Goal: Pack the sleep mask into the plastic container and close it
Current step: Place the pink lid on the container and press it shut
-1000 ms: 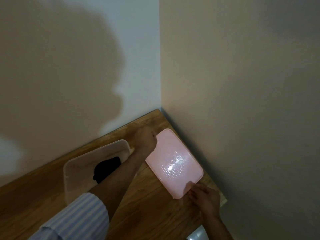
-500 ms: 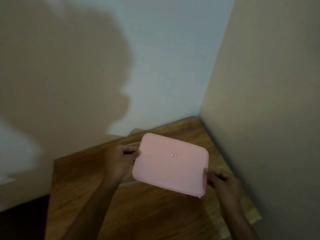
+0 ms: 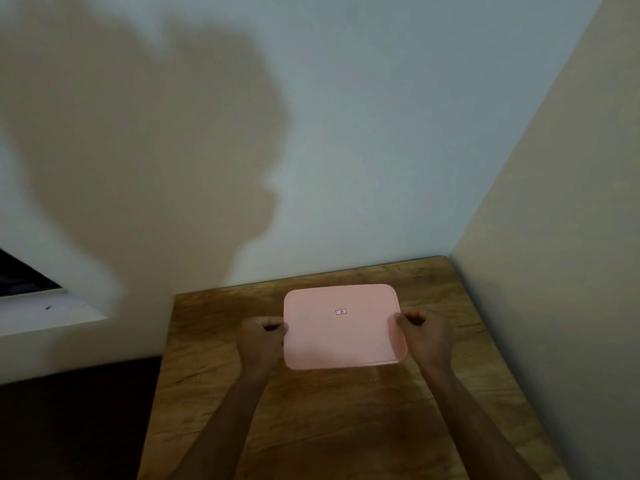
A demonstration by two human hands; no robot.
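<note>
Pink lid (image 3: 343, 329) of the plastic container sits roughly level at the far middle of the wooden counter (image 3: 311, 427), near the corner where two walls meet. It hides whatever is beneath it; neither the container body nor the sleep mask can be seen, so it cannot be told whether the lid is seated on the container or raised above it. A small rectangular sticker (image 3: 340, 312) with a red border marks the lid's top, slightly beyond centre.

Left hand (image 3: 260, 339) has its grip closed on the lid's left edge, fingers curled inward. Right hand (image 3: 426, 336) has its grip closed on the lid's right edge in the same manner. Both bare forearms reach in from the near edge of the view.

A large shadow falls across the back wall (image 3: 346, 133). A pale ledge (image 3: 45, 313) stands at left, well apart from the counter.
</note>
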